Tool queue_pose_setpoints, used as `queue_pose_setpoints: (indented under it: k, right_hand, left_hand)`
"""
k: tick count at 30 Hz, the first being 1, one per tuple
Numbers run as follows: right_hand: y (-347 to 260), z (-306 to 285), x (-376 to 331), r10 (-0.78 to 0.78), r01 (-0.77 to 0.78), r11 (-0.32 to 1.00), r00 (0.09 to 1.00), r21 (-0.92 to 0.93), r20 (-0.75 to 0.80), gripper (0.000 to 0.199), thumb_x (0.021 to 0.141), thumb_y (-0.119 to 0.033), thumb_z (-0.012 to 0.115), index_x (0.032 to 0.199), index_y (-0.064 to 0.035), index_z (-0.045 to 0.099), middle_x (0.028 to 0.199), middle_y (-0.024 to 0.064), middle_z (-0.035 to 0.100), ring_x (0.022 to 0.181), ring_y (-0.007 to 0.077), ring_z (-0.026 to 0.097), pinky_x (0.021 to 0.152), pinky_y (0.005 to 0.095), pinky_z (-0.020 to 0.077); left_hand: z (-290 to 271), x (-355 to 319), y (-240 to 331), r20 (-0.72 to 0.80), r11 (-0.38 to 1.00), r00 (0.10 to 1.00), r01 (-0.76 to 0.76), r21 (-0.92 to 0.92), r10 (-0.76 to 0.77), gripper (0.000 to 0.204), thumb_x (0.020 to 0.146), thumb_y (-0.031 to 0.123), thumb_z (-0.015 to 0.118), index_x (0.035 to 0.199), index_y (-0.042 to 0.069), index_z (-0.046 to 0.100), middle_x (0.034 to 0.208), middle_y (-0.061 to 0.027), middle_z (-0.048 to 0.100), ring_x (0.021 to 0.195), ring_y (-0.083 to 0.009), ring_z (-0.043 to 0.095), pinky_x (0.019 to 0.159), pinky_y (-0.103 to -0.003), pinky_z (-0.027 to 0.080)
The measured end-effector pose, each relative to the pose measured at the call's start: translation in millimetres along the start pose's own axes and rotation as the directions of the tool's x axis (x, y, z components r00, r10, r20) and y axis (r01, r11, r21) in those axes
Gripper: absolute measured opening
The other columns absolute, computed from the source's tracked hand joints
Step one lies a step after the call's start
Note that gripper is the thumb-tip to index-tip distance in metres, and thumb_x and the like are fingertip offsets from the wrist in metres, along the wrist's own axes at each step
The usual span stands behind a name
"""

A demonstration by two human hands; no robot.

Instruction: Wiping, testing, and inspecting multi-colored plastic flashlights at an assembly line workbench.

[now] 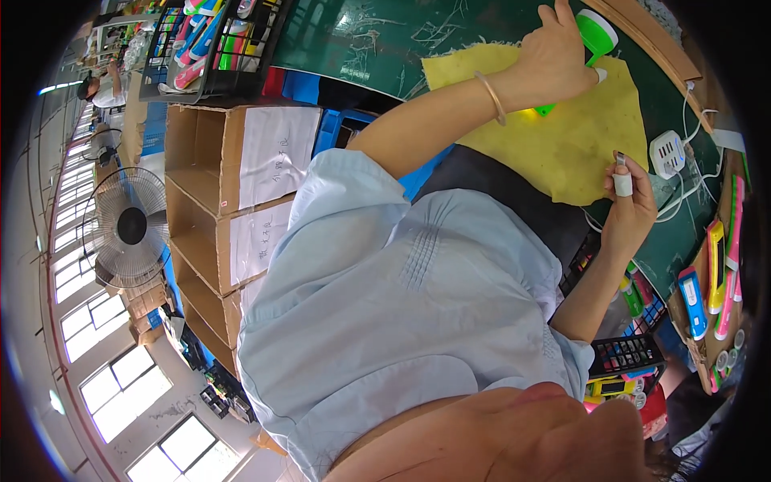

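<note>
Two bare hands work over a frayed yellow cloth (562, 140) spread on a scratched dark green table top (361, 40) in the upper right of the frame. The left hand (554, 60), with a thin bangle (490, 98) on its wrist, sits near the top edge and is closed round a bright green and white plastic device (596, 36); the device's rounded head sticks out past the fingers toward the upper right, and a strip of the same green shows under the wrist, against the cloth. The right hand (630, 213), lower and at the cloth's right edge, pinches a small white cylinder with a metal tip (622, 178) between thumb and fingers, tip pointing up. Just right of that hand a white power adapter (666, 153) with white cables lies on the table. Along the far right edge sit long pink, yellow and blue plastic pieces (715, 273). Left of centre, open brown cardboard boxes (217, 185) are stacked, with a standing fan (128, 229) beside them at the left.
</note>
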State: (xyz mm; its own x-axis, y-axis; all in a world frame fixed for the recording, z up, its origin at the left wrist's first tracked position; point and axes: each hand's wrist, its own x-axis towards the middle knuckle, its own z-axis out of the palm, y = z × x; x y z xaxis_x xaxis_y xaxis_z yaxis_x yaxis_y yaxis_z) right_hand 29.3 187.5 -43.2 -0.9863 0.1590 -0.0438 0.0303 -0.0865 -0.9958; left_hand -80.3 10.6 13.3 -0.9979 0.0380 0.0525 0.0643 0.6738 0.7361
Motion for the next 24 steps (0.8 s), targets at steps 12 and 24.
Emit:
queue_pose_setpoints:
  k: [12,24]
  right_hand:
    - [-50.0,43.9,13.1,-0.485,0.667,0.397,0.736,-0.631,0.472,0.025,0.066,0.008,0.052,0.089,-0.0014,0.056,0.084,0.0128,0.053,0.079,0.0308,0.053,0.067,0.0363,0.0436]
    - [-62.5,34.2,-3.4,-0.354,0.647,0.635,0.73,-0.422,0.585,0.021,0.065,0.008,0.057,0.083,-0.0013,0.055,0.076,0.0113,0.051,0.073,0.0288,0.052,0.063,0.0349,0.0422]
  left_hand:
    - [9.1,-28.0,-26.7,0.483,0.176,0.87,0.462,-0.869,0.1,0.032,0.087,0.021,0.051,0.107,-0.004,0.049,0.092,-0.0122,0.056,0.081,-0.0227,0.058,0.073,-0.036,0.048]
    - [-2.4,-42.8,-2.1,0.257,0.268,0.949,0.204,-0.942,0.181,0.036,0.086,0.032,0.053,0.103,0.001,0.046,0.081,-0.0104,0.056,0.067,-0.0181,0.059,0.057,-0.031,0.05]
